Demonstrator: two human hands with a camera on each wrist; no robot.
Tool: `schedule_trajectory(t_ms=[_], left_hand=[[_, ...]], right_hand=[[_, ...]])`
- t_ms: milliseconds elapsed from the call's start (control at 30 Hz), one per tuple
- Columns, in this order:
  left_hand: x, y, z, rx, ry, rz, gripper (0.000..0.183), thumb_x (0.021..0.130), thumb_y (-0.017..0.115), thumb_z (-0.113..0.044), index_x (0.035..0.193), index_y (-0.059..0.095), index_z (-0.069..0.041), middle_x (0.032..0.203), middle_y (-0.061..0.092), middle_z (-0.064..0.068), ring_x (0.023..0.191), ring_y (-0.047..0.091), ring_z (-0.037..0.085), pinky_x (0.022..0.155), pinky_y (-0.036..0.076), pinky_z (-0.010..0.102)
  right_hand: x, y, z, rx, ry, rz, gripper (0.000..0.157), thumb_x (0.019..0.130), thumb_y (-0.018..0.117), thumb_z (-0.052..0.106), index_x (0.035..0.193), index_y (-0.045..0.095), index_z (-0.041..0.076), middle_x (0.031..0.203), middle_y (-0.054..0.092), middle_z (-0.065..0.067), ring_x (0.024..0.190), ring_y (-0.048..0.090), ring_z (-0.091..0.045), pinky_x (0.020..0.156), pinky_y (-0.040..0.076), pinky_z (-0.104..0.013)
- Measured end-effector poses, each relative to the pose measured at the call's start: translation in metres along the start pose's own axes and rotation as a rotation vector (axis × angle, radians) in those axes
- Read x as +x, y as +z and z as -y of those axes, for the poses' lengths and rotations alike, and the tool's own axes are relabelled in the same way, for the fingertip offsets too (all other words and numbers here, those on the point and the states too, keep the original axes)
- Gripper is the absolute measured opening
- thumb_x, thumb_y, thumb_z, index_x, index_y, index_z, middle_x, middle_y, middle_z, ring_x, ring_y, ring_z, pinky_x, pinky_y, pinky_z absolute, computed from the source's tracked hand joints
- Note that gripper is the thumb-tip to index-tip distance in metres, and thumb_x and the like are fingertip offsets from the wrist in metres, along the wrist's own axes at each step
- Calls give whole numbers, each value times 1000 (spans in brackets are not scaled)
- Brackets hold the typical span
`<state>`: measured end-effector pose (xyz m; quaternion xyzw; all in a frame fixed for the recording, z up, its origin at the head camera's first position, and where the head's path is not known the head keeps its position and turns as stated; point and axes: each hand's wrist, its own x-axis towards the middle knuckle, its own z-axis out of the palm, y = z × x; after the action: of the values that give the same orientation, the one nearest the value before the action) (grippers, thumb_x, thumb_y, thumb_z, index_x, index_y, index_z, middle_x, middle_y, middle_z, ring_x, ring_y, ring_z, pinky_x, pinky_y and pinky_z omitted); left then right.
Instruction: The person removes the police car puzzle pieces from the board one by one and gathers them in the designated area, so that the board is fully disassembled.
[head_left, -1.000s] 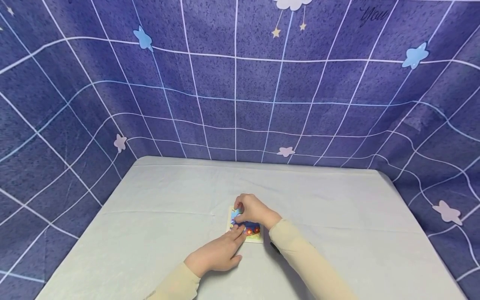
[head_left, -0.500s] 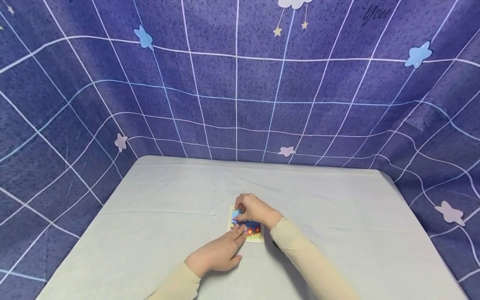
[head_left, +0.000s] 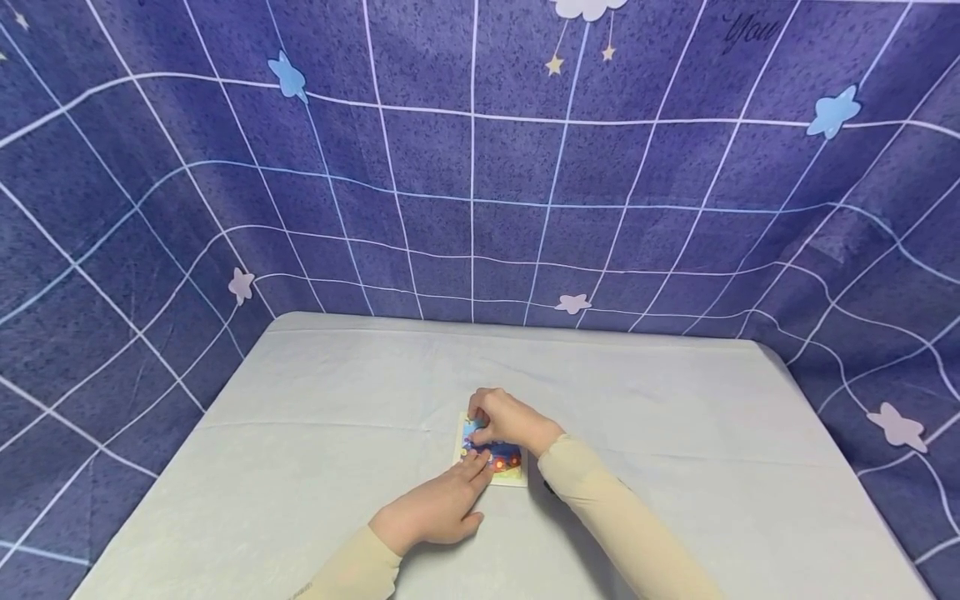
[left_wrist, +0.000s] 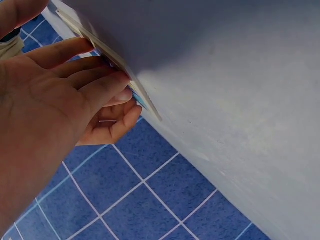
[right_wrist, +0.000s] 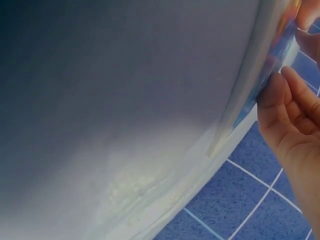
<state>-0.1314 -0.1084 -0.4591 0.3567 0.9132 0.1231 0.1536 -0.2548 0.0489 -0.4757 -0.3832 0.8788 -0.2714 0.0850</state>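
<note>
Nearest, two cream sleeves [head_left: 348, 567] reach in from below. The left hand [head_left: 435, 506] has its grip unclosed, straight fingers resting on the near left part of a picture board [head_left: 512, 476]. The board lies flat on a cloth-covered worktop [head_left: 300, 479], its bright face partly hidden by the hands. It is probably thin, light and stiff, and the face may be slippery; the pale rim [right_wrist: 243, 90] seems the safest hold. Just beyond, the right hand [head_left: 506, 417] bends over the board's farther part, its grip curled, fingertips at the face; whether they pinch anything cannot be told. Pale cloth stretches wide to both sides, giving room to slide or turn the board, until starry blue-purple fabric [head_left: 510, 229] rises behind the far edge.
</note>
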Motion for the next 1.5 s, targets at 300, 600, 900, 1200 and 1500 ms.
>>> schedule_trajectory(t_ms=[300, 600, 900, 1200, 1500], left_hand=[[1, 3, 1, 16, -3, 4, 59, 93, 58, -21, 141, 41, 9, 152, 27, 26, 142, 24, 38, 115, 27, 43], [0, -1, -1, 31, -8, 8, 60, 92, 59, -20, 141, 40, 9, 152, 28, 25, 142, 24, 36, 115, 26, 43], [1, -1, -1, 38, -5, 12, 60, 92, 59, -20, 141, 40, 9, 152, 28, 26, 142, 23, 37, 115, 25, 43], [1, -2, -2, 34, -15, 17, 61, 92, 59, -21, 142, 39, 9, 152, 28, 26, 142, 23, 37, 115, 26, 43], [2, 1, 0, 36, -8, 15, 61, 92, 59, -21, 142, 39, 8, 152, 27, 26, 142, 23, 37, 115, 26, 43]], right_hand=[[-1, -1, -3, -37, -40, -46, 15, 78, 73, 5, 92, 66, 2, 89, 63, -5, 78, 62, -15, 70, 52, -18], [-6, -4, -2, 72, 1, -28, 19, 83, 73, 5, 101, 70, -2, 94, 64, -9, 82, 63, -17, 72, 52, -20], [-8, -4, 1, 114, 29, -71, 26, 77, 77, 0, 101, 68, -3, 91, 66, -11, 79, 63, -21, 69, 53, -21], [-10, -4, -4, 158, 58, -105, 27, 72, 82, 2, 95, 70, 1, 87, 70, -8, 75, 65, -16, 68, 53, -20], [-11, -4, -4, 178, 68, -104, 25, 70, 82, 0, 92, 70, 2, 85, 70, -8, 73, 62, -12, 67, 52, -19]])
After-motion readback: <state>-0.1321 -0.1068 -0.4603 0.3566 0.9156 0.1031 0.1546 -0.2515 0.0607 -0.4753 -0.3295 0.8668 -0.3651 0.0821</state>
